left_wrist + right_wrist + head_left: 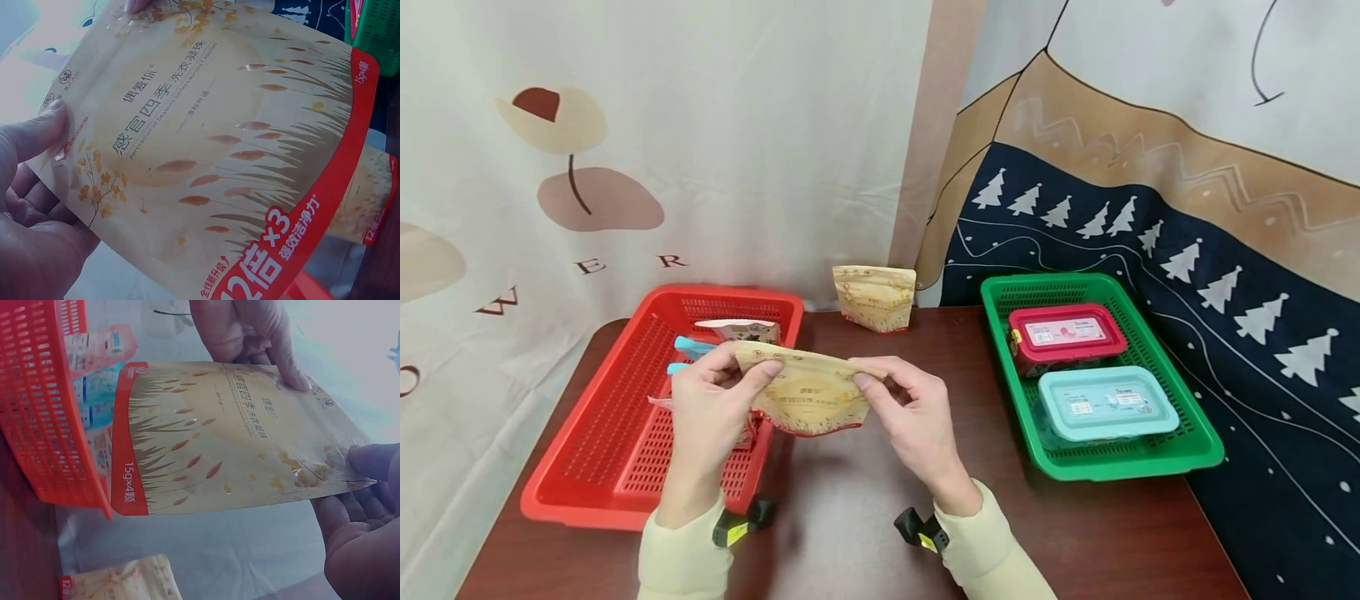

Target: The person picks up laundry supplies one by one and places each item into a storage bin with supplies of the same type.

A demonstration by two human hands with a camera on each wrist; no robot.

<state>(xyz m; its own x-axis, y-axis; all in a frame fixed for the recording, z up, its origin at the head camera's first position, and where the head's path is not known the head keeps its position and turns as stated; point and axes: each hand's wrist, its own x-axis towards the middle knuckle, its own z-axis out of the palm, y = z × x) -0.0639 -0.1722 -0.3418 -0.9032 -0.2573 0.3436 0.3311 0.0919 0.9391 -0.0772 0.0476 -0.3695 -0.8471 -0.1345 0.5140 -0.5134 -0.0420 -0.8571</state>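
Note:
Both hands hold a yellow laundry capsule pouch (808,398) with a red bottom band above the table. My left hand (707,417) pinches its upper left corner, thumb on the printed front. At the upper right corner my right hand (917,421) pinches it the same way. Printed wheat stalks and lettering show on the pouch (187,137) in the left wrist view. The right wrist view has the pouch (237,437) stretched between the two hands. A second, matching pouch (875,298) stands at the table's back edge.
Left, a red basket (587,450) contains several packets, partly hidden behind my left hand. On the right a green basket (1120,477) contains a red-lidded box (1067,331) and a light-blue-lidded box (1108,404). Printed curtains (775,150) hang behind the brown table (842,533).

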